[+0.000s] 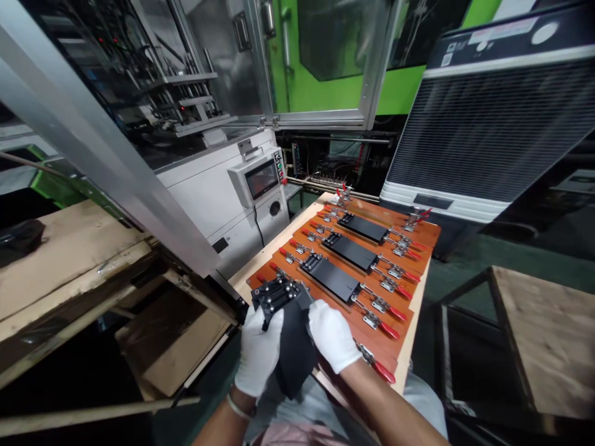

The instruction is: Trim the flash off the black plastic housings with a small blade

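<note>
A black plastic part [296, 347] with a block of shiny metal pins at its upper end is held tilted over the near end of the orange fixture board [372, 331]. My left hand [260, 350], in a white glove, grips its left side with the thumb on top. On the other side, my gloved right hand [332, 334] is closed against the part's right edge; its fingertips are partly hidden. Beyond my hands, three similar black parts, a near one [330, 277], a middle one [349, 251] and a far one [363, 228], lie in rows on the board.
Red-handled toggle clamps [383, 325] line both sides of the board. A white machine cabinet with a touch screen [261, 179] stands behind left, an air cooler [483, 124] behind right. A metal post [116, 142] slants at left. A wooden-topped stand [553, 334] is at right.
</note>
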`<state>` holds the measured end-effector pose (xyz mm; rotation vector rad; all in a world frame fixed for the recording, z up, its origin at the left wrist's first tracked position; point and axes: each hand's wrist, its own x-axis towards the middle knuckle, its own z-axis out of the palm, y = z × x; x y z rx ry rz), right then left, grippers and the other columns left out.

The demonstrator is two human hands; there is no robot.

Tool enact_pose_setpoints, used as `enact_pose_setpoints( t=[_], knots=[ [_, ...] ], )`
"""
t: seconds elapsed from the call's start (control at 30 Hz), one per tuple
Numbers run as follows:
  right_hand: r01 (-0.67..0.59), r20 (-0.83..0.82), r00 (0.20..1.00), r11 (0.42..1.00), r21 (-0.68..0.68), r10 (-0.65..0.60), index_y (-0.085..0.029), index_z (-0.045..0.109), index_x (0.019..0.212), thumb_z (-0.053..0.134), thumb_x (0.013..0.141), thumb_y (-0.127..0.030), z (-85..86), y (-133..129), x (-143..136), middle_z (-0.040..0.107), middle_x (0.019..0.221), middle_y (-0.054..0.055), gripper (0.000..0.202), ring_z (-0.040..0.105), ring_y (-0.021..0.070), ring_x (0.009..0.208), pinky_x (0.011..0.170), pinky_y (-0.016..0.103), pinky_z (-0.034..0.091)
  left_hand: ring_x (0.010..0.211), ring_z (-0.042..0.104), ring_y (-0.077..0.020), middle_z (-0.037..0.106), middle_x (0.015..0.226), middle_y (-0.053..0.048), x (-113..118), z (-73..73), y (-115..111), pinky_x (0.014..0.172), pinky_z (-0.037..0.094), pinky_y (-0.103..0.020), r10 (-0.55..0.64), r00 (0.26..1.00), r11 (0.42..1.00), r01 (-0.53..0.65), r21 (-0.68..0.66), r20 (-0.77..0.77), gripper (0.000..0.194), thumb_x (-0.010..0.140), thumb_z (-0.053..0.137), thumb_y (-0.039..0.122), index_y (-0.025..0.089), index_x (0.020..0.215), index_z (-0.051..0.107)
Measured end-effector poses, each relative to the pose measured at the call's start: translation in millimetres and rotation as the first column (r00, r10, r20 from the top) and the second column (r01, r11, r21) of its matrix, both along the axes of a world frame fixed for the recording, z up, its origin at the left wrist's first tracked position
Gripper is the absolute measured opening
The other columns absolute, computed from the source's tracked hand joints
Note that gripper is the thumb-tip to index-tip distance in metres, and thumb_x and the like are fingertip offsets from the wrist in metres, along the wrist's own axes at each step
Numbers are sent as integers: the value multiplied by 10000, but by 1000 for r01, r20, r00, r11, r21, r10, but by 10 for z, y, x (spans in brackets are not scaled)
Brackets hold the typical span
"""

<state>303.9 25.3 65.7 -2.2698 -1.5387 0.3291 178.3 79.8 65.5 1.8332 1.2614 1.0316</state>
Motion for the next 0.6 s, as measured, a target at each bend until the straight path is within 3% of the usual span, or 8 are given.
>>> enact_pose_setpoints(
  t=[0.17,0.3,0.37,0.47,0.6],
  knots=[
    [-71,-59,995,993,94,77,-162,600,881,328,985,-186,53,43,-13,686,780,72,292,690,199,728,603,248,445,1059,599,-251,650,1101,-85,30,-20,-16,967,451,-378,-46,999,999,46,6,-9,256,878,546,324,209,1058,686],
    [31,-56,998,999,35,-29,-121,602,832,290,970,-109,40,98,16,661,714,99,341,675,196,693,599,242,439,1119,569,-253,630,1156,-90,43,-20,-12,1009,423,-391,-47,998,997,48,57,-30,281,896,538,322,225,1127,664],
    [7,-76,997,998,54,-3,-136,598,834,281,977,-118,21,90,-3,658,716,85,348,667,179,690,616,232,442,1098,578,-258,639,1127,-92,44,-24,-3,993,434,-396,-39,999,998,41,48,-38,264,894,538,323,217,1093,676],
    [10,-247,969,989,148,27,-166,586,814,392,943,-166,-21,80,-21,652,770,72,233,644,172,700,649,234,443,1079,589,-259,640,1116,-93,46,-19,3,989,440,-391,-49,998,997,51,50,-39,249,891,536,313,214,1057,692],
    [181,-483,871,972,153,-86,-175,522,707,332,932,-171,-80,136,136,587,647,56,294,597,173,636,618,254,438,1127,574,-254,649,1154,-74,11,-13,16,1023,416,-387,-70,997,993,72,95,-30,277,898,535,313,239,1125,675]
  ],
)
